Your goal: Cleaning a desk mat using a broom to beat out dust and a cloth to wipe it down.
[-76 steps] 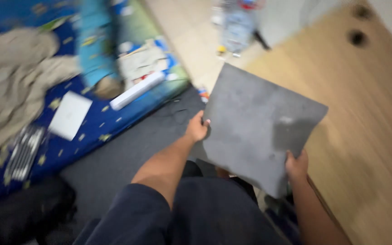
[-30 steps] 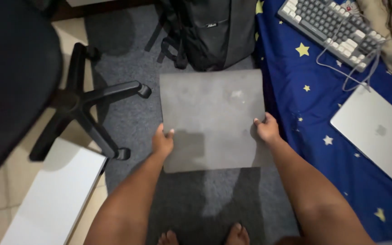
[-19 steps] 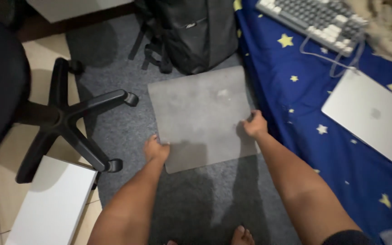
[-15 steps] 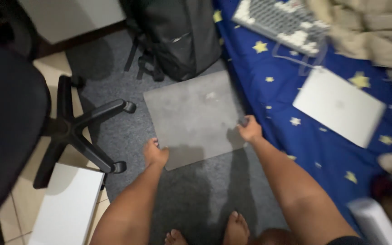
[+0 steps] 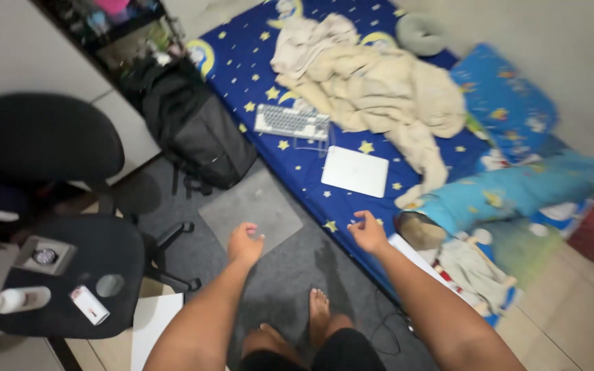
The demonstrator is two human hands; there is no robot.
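A grey square mat tile (image 5: pixel 250 212) lies flat on the dark grey carpet (image 5: pixel 290 275) beside the mattress. My left hand (image 5: pixel 245 244) hovers just above the tile's near edge, fingers loosely curled, holding nothing. Over the edge of the blue star-patterned mattress (image 5: pixel 297 168) my right hand (image 5: pixel 368 232) is raised, fingers apart and empty. My bare feet (image 5: pixel 317 317) stand on the carpet below.
A black office chair (image 5: pixel 70 254) at the left carries a watch box, a bottle and a small pack. A black backpack (image 5: pixel 197 134) leans by the wall. On the mattress lie a keyboard (image 5: pixel 291 122), a white laptop (image 5: pixel 355 171), a beige blanket (image 5: pixel 379 89) and blue pillows.
Both hands have let go of the grey tile, which now lies on the carpet. The hands have lifted away and the camera has risen and tilted up toward the mattress.
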